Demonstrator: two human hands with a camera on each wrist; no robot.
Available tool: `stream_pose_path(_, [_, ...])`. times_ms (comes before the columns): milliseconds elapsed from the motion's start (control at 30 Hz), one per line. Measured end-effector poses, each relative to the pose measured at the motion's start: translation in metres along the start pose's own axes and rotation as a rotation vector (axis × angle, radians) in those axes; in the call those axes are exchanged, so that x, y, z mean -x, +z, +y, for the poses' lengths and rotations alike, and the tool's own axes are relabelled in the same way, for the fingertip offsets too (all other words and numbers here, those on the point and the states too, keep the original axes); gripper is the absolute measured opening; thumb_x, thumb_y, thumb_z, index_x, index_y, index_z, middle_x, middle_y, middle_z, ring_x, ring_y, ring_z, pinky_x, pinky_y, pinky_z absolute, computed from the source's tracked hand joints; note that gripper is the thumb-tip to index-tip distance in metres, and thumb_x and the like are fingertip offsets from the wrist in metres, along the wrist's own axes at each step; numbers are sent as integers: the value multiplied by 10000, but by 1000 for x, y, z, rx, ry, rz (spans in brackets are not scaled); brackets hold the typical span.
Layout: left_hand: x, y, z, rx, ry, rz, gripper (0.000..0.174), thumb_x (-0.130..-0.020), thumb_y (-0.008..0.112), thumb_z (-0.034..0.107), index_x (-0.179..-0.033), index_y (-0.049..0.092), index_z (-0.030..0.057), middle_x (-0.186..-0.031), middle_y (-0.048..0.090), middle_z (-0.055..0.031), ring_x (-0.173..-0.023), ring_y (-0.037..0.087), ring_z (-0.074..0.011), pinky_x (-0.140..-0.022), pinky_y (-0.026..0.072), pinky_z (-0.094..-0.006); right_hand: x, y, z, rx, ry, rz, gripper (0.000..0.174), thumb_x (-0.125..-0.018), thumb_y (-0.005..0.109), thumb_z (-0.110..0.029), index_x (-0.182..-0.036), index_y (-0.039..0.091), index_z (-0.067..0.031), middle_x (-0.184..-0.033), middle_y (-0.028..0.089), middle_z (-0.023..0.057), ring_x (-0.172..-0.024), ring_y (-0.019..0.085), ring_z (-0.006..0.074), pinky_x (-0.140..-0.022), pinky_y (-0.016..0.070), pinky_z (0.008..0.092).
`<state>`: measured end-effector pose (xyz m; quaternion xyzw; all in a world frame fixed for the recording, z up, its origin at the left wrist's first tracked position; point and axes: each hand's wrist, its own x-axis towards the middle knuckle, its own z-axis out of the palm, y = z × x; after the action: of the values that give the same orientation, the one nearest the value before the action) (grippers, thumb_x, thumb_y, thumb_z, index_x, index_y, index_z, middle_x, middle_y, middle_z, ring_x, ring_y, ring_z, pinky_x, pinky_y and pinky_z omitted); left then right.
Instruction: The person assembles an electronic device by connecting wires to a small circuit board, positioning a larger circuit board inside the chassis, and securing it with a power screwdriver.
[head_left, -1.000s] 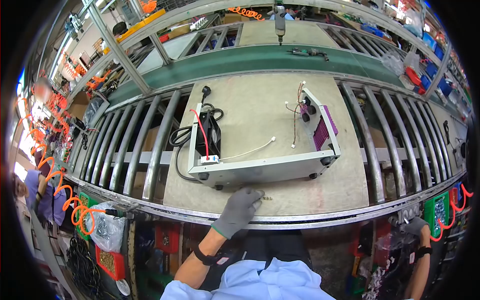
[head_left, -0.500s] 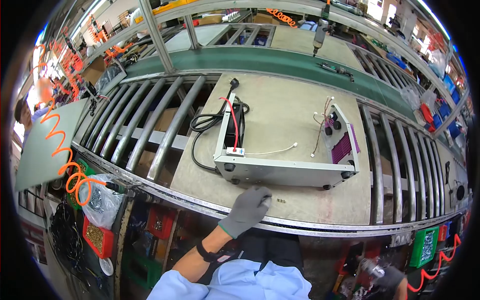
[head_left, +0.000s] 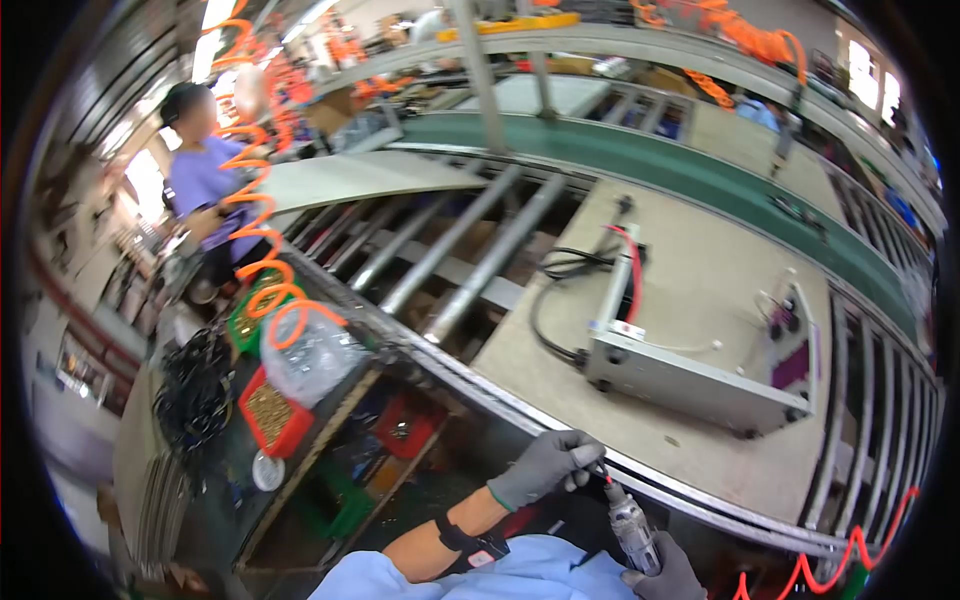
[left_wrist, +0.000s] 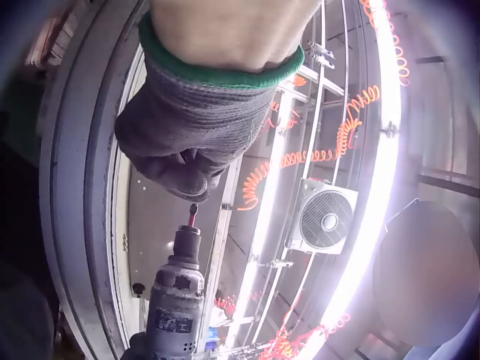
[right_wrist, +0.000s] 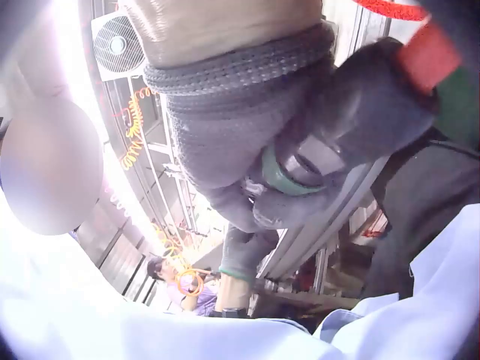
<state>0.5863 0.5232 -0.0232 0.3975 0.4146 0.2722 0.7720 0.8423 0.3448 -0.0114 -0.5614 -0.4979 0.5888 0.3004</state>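
In the head view my gloved left hand point(head_left: 548, 468) is bent in front of my body, its fingers curled around a small dark screw at the bit's end. The left wrist view shows that screw point(left_wrist: 193, 209) on the red bit, right under the fingertips. My gloved right hand point(head_left: 668, 570) grips the air screwdriver point(head_left: 632, 530) by its body, bit pointing up toward the left hand. Beyond both hands, a grey metal case point(head_left: 690, 378) with a red wire, white lead and black power cord point(head_left: 545, 315) rests on a board point(head_left: 640, 455). A few small screws point(head_left: 671, 440) lie on the board.
Metal rollers point(head_left: 490, 270) run left and right of the board, with a green belt point(head_left: 640, 150) behind. At left stand a red bin point(head_left: 272, 415) of brass-coloured screws, a clear plastic bag point(head_left: 310, 355) and an orange coiled hose point(head_left: 262, 200). A person point(head_left: 205, 175) stands farther off.
The left hand has left the board by the screws and come back toward my body. The right hand has brought the screwdriver up from the right to meet it. The view has turned left.
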Motion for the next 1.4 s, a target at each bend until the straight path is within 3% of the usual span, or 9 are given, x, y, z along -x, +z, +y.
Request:
stream_pose_path(533, [39, -51, 10, 109, 109, 92, 248, -990, 677, 257, -987, 696, 9, -796, 695, -47, -596, 625, -76, -519, 505, -210, -58, 16, -31, -107, 47, -369, 563, -824, 764, -160, -1331, 545, -46, -955, 609, -11, -745, 556, 66, -621, 474, 226])
stream_pose_path(733, [50, -69, 14, 29, 139, 18, 261, -974, 686, 235, -1043, 697, -16, -792, 692, -52, -589, 621, -78, -542, 511, -214, -69, 11, -38, -433, 415, -672, 462, -846, 756, -148, -1253, 559, -54, -797, 613, 14, -507, 523, 70, -439, 406, 220])
stream_pose_path(833, [44, -66, 6, 51, 111, 108, 265, -979, 685, 244, -1049, 692, -12, -804, 688, -48, -617, 629, -79, -538, 508, -217, -66, 30, -37, -357, 340, -483, 407, -848, 746, -134, -1204, 565, -57, -743, 594, 24, -419, 473, 73, -381, 359, 226])
stream_pose_path(967, [43, -68, -3, 72, 83, 164, 251, -989, 677, 245, -1050, 687, 2, -818, 683, -37, -650, 635, -79, -540, 508, -220, -71, 47, -17, -169, -131, -296, 350, -852, 740, -127, -1156, 579, -65, -820, 585, -13, -585, 514, 56, -512, 423, 223])
stream_pose_path(1000, [41, -71, -5, 67, 81, 143, 243, -991, 674, 241, -1050, 687, 6, -818, 682, -36, -647, 633, -79, -539, 508, -221, -67, 37, -23, -213, 61, -349, 344, -846, 741, -119, -1152, 592, -67, -867, 582, -29, -709, 525, 59, -617, 450, 234])
stream_pose_path(1100, [41, -64, -6, 79, 57, 161, 226, -999, 661, 236, -1039, 692, 16, -819, 681, -34, -632, 630, -80, -525, 502, -222, -63, 34, -32, -244, 171, -374, 354, -837, 742, -111, -1156, 595, -66, -878, 588, -27, -738, 530, 68, -651, 458, 243])
stream_pose_path(1133, [38, -61, -9, 97, 39, 174, 241, -1002, 657, 249, -1042, 695, 15, -818, 681, -31, -628, 631, -81, -520, 499, -223, -63, 43, -25, -216, -60, -284, 352, -841, 741, -103, -1157, 593, -58, -877, 590, -21, -727, 534, 75, -636, 462, 243])
stream_pose_path(1367, [38, -64, 2, -114, 32, 223, 329, -1001, 641, 307, -1139, 713, 17, -888, 703, -64, -664, 666, -119, -541, 535, -251, -65, 45, -14, -111, -5, -32, 443, -837, 769, -97, -1235, 586, -36, -851, 589, -23, -693, 530, 68, -587, 450, 237])
stream_pose_path(1400, [41, -73, 6, -150, 14, 256, 339, -1003, 636, 311, -1159, 709, 18, -893, 704, -68, -672, 673, -124, -544, 541, -256, -65, 39, -9, -71, 29, -13, 495, -820, 764, -77, -1275, 578, -18, -915, 614, 3, -766, 566, 96, -662, 484, 257])
